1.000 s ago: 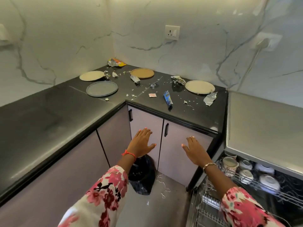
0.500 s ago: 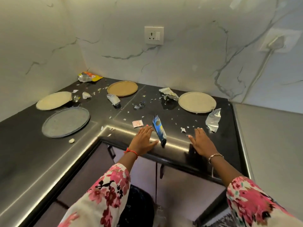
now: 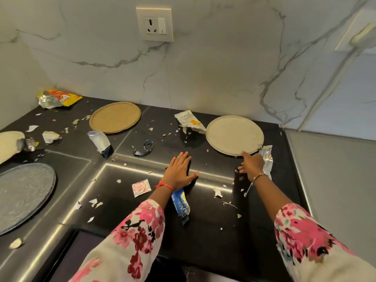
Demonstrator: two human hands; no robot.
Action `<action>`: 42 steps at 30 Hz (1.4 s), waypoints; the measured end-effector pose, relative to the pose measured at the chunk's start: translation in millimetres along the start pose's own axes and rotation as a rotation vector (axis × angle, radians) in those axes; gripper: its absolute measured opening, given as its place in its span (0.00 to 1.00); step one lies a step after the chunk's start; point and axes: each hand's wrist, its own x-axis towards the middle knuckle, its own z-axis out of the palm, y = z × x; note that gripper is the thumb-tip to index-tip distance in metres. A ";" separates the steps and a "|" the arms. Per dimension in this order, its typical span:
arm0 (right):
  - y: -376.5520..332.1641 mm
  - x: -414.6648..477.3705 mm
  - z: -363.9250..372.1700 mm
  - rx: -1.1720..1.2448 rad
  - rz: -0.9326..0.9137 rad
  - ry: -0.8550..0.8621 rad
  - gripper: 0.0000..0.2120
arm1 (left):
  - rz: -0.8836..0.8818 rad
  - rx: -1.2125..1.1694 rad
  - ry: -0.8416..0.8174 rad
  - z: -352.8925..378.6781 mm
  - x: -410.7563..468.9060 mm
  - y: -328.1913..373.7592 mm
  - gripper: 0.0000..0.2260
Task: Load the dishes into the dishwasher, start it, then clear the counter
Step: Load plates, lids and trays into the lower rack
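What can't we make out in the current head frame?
- Right hand: fingertip at the beige plate rim; contact can't be told.
- Blue wrapper: upper end hidden under the left hand and wrist.
- Grey plate and cream plate: cut off by the left edge.
- Foil wrapper: partly behind the right hand.
- Dishwasher: out of frame.
- Wrapper print: too blurred to read fully.

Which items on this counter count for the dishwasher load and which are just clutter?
Job items:
- beige plate, right hand touching its near rim
- tan plate
- grey plate
- cream plate, partly out of frame

Lying about (rubbish, cleared later):
- blue wrapper under the left hand
- yellow snack bag
- foil wrapper
- red sachet
- torn packet
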 end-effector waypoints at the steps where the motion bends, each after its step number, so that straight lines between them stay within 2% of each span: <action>1: -1.5 7.2 2.2 0.052 0.050 -0.008 0.10 | -0.001 0.000 -0.003 4.9 2.0 -2.3 0.35; 4: -7.9 22.0 7.9 0.149 0.158 -0.038 0.10 | 0.019 0.045 0.062 17.4 1.7 -8.4 0.41; 9: -15.6 34.2 9.0 0.305 0.241 -0.076 0.19 | 0.035 0.048 0.098 20.7 2.7 -10.0 0.41; 14: -30.9 31.4 15.4 0.637 0.280 -0.164 0.18 | 0.037 0.017 0.102 20.2 2.6 -10.1 0.41; 16: -37.2 32.4 19.4 0.718 0.289 -0.150 0.22 | 0.034 0.022 0.098 19.9 3.8 -10.2 0.41; 22: -48.2 29.6 18.4 0.774 0.315 -0.043 0.30 | 0.033 0.016 0.102 19.4 3.8 -11.0 0.41; 26: -45.3 27.4 9.9 0.801 0.300 -0.080 0.33 | 0.025 0.038 0.096 19.2 4.7 -11.2 0.41; 29: -38.5 18.6 -1.4 0.773 0.296 -0.112 0.32 | 0.017 0.039 0.074 17.5 3.9 -9.6 0.42; 34: -23.9 -8.7 -25.5 0.782 0.250 -0.150 0.24 | -0.029 -0.073 -0.060 -6.2 8.9 -6.1 0.40; 37: -16.9 -30.6 -42.5 0.781 0.245 -0.132 0.21 | -0.065 -0.105 0.035 -23.7 -1.8 -0.9 0.30; 40: -6.0 -62.6 -60.2 0.745 0.237 -0.102 0.20 | 0.012 -0.058 0.263 -31.7 -30.8 13.8 0.28; 42: 3.6 -83.3 -71.4 0.728 0.228 -0.097 0.20 | -0.016 -0.103 0.405 -30.2 -48.1 22.5 0.22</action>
